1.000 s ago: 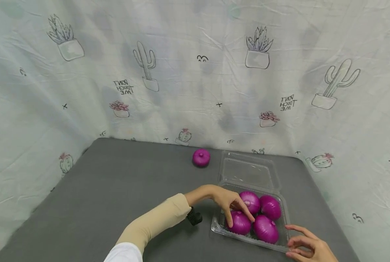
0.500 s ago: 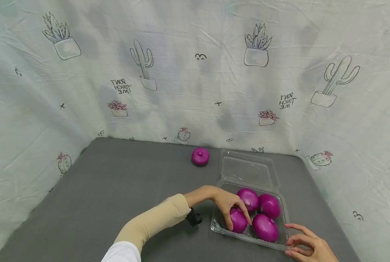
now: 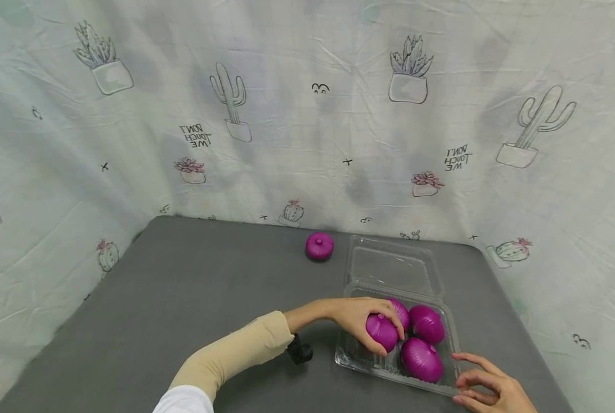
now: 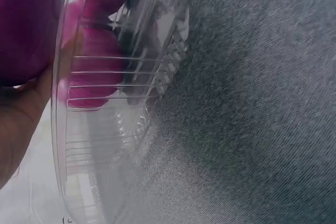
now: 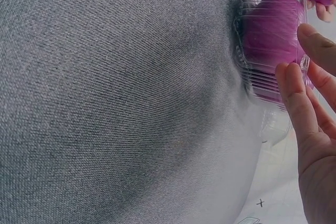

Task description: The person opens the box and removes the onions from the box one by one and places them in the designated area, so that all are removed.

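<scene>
My left hand [image 3: 359,321] grips a purple onion [image 3: 382,332] from above, thumb on its near side and fingers round the far side. In the left wrist view this onion [image 4: 23,30] shows above the rim of a clear plastic container [image 4: 60,145]. Three more purple onions lie inside the container; one onion [image 3: 422,359] is at the front, another [image 3: 427,324] at the back right, the third [image 3: 400,312] partly behind my fingers. At the container's right side, my right hand [image 3: 495,387] rests its loosely bent fingertips against the wall and rim [image 5: 304,61].
The container's clear lid [image 3: 392,267] lies folded back behind it on the grey table [image 3: 199,275]. A further purple onion [image 3: 319,245] sits near the table's back edge. Cloth curtains [image 3: 287,115] printed with cacti hang behind and at both sides.
My left hand's fingers have closed round the front-left onion and raised it from the container floor, slightly back and to the right. The right hand stays at the container's edge.
</scene>
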Available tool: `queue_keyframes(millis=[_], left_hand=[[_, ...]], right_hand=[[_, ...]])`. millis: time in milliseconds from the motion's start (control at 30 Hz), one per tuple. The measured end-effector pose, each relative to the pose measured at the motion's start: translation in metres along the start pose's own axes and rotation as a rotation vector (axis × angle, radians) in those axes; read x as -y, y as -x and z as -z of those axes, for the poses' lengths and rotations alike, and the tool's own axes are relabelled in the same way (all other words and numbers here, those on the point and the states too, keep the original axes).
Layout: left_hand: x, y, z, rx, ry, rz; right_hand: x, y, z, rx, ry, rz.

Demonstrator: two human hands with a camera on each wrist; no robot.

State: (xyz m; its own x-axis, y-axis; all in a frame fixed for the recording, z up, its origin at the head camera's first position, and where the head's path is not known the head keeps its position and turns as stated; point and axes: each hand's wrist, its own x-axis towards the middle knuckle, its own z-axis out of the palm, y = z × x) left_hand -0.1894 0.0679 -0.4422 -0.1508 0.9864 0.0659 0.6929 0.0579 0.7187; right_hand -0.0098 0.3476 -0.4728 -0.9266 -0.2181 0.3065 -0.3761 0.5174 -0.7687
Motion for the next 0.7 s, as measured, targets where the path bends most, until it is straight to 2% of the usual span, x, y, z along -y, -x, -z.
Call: queue_keyframes(millis=[100, 200, 367, 533, 633, 700], left_hand=[[-0.002, 0.003, -0.001, -0.032, 0.058, -0.033], [-0.005, 0.006, -0.001, -0.06, 0.099, -0.029], [-0.017, 0.02, 0.001, -0.146, 0.193, 0.05], [-0.029, 0.042, 0.001, -0.22, 0.299, 0.146], [-0.034, 0.055, 0.0, -0.247, 0.303, 0.166], [-0.037, 0.065, -0.001, -0.26, 0.267, 0.143]], right_hand=[[0.0, 0.0, -0.001, -0.028, 0.029, 0.017], [-0.001, 0.0, -0.002, -0.041, 0.039, 0.015], [0.001, 0.0, -0.004, -0.058, 0.048, -0.023], [0.002, 0.0, -0.004, -0.058, 0.074, -0.064], [0.002, 0.0, -0.003, -0.05, 0.076, -0.094], [0.002, 0.001, -0.002, -0.044, 0.077, -0.129]])
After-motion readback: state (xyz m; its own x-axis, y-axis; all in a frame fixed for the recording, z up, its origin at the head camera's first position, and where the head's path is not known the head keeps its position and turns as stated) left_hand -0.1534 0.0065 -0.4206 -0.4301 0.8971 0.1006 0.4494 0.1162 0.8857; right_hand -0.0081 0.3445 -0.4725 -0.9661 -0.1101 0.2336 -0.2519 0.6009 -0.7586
